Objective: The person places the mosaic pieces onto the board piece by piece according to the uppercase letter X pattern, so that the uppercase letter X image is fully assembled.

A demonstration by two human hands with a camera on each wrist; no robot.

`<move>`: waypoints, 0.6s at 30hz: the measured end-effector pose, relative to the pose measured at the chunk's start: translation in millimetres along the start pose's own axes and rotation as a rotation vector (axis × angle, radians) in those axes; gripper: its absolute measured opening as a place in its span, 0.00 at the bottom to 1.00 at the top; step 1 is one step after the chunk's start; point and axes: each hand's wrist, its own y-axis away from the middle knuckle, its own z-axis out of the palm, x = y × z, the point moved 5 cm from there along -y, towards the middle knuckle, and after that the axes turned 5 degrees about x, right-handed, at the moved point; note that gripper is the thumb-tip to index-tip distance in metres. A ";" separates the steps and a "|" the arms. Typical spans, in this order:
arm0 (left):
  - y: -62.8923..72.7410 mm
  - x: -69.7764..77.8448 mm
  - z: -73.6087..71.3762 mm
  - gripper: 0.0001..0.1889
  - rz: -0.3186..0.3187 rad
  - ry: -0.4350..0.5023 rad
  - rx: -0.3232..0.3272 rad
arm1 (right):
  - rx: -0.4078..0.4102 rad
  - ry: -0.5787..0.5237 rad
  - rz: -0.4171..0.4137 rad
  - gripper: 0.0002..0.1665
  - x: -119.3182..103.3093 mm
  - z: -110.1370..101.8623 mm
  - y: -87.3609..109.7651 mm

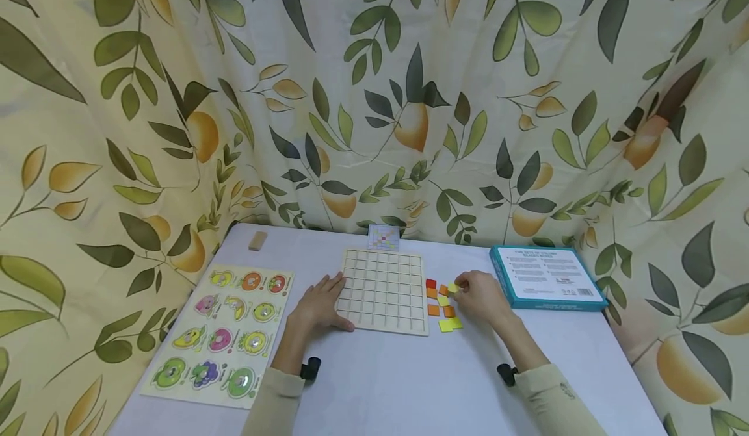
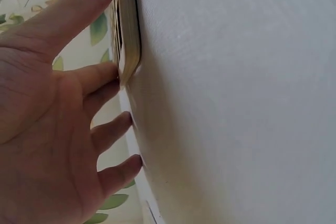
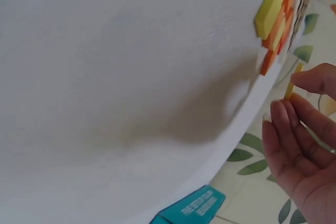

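Pinching a yellow tile (image 3: 290, 88) between thumb and forefinger, the right hand (image 1: 482, 296) hangs by the loose tiles (image 1: 433, 310), its remaining fingers bent beneath the grip. That pinch takes only a little of a thin piece, so a slackening or a twist of the fingertips could drop it. The loose tiles, red, orange and yellow, lie crowded just right of the grid board (image 1: 383, 293), some touching; a dragging knuckle could scatter or flip them, as nothing fences them in on the worktop (image 1: 404, 384).

On the other side, the left hand (image 1: 318, 303) is spread wide, fingers apart and gripping nothing, thumb at the board's near left corner and fingertips along its left edge. Uneven pressure there could skew the board or push it toward the tiles. The hands are well apart, with the board between them. The card (image 1: 383, 237) lies close beyond the board, by the worktop's far edge, where a shove could shift it too.
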 end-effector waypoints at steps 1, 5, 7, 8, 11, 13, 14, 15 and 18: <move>-0.2 0.0 0.2 0.63 0.002 0.000 0.001 | -0.001 -0.006 -0.003 0.16 -2.5 -0.4 -1.1; -2.6 -3.1 3.0 0.63 -0.007 -0.005 0.004 | 0.002 -0.016 -0.027 0.16 -14.5 -0.7 -8.2; -3.5 -4.2 3.3 0.63 -0.012 -0.012 0.003 | 0.005 -0.022 -0.037 0.17 -21.5 -1.6 -12.8; -3.7 -4.9 3.9 0.63 -0.015 -0.018 -0.003 | 0.008 -0.021 -0.043 0.17 -25.1 -2.0 -14.9; -2.1 -2.8 0.9 0.62 -0.019 -0.016 -0.007 | 0.016 -0.025 -0.052 0.17 -35.0 -2.9 -20.6; -1.5 -1.5 0.2 0.62 -0.023 -0.015 -0.010 | 0.020 -0.028 -0.055 0.17 -40.8 -2.2 -23.8; -1.1 -0.5 -0.2 0.62 -0.025 -0.008 -0.010 | 0.022 -0.028 -0.057 0.16 -43.1 -1.4 -25.4; -0.9 0.7 -0.8 0.62 -0.026 0.002 -0.006 | 0.024 -0.027 -0.059 0.16 -45.4 -0.3 -26.8; 0.0 3.5 -0.6 0.62 -0.035 0.018 -0.010 | 0.029 -0.025 -0.083 0.16 -51.8 3.1 -29.9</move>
